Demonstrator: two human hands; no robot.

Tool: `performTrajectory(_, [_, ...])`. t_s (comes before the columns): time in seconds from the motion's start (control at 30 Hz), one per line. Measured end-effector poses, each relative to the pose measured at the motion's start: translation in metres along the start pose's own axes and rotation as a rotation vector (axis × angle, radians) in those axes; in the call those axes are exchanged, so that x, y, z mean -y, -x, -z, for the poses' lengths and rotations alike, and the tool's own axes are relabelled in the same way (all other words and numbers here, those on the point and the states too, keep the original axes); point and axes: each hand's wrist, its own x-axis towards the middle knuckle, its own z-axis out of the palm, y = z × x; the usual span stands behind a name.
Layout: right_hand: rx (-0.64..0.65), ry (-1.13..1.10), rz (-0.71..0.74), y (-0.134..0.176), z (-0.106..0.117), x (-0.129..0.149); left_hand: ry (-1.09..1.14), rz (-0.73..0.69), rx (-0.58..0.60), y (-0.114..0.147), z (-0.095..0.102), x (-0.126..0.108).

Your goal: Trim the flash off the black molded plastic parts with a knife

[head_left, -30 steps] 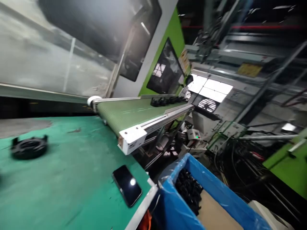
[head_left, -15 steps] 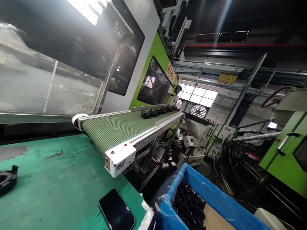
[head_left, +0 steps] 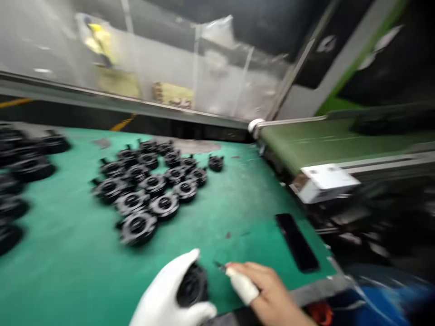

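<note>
My left hand [head_left: 163, 289], in a white glove, is curled round a round black plastic part [head_left: 192, 286] at the front edge of the table. Just to its right, my right hand [head_left: 268, 286] is closed on a slim tool [head_left: 220, 266] with a thin dark tip pointing left. A white cover wraps that hand's thumb. Motion blur and the fingers hide most of the tool, so its exact kind does not show. The tip is apart from the black part. Beyond my hands, several similar black ring-shaped parts [head_left: 164, 204] lie grouped on the green tabletop [head_left: 217, 213].
More black parts [head_left: 30, 167] crowd the left side of the table. A black phone [head_left: 296, 242] lies near the right edge. Behind it, a green conveyor belt [head_left: 299, 142] ends at a white block [head_left: 328, 181]. Blue plastic [head_left: 390, 294] shows at the lower right.
The view has swung left and down from the conveyor to the table. Both hands, the held black part and the grouped parts have come into sight.
</note>
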Motion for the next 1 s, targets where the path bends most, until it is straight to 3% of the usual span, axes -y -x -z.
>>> performTrajectory(0.1, [0.169, 0.130, 0.097, -0.003, 0.005, 0.000, -0.097, 0.013, 0.095, 0.020, 0.027, 0.004])
performTrajectory(0.2, [0.298, 0.253, 0.124, -0.008, 0.018, 0.008, -0.079, -0.020, 0.112, 0.019, 0.028, -0.004])
performTrajectory(0.33, [0.375, 0.331, 0.129, -0.014, 0.020, 0.022, -0.045, -0.058, 0.105, 0.016, 0.025, -0.007])
performTrajectory(0.57, [0.389, 0.450, 0.134, -0.014, 0.013, 0.018, -0.002, -0.057, 0.114, 0.017, 0.025, -0.002])
performTrajectory(0.7, [0.305, 0.559, 0.081, -0.010, 0.009, 0.012, 0.018, -0.045, 0.121, 0.018, 0.023, -0.004])
performTrajectory(0.8, [0.265, 0.509, 0.087, -0.006, 0.006, 0.010, 0.033, -0.008, 0.142, 0.015, 0.025, -0.005])
performTrajectory(1.0, [0.230, 0.343, 0.169, 0.000, 0.010, 0.002, 0.129, 0.002, 0.412, -0.005, 0.056, 0.007])
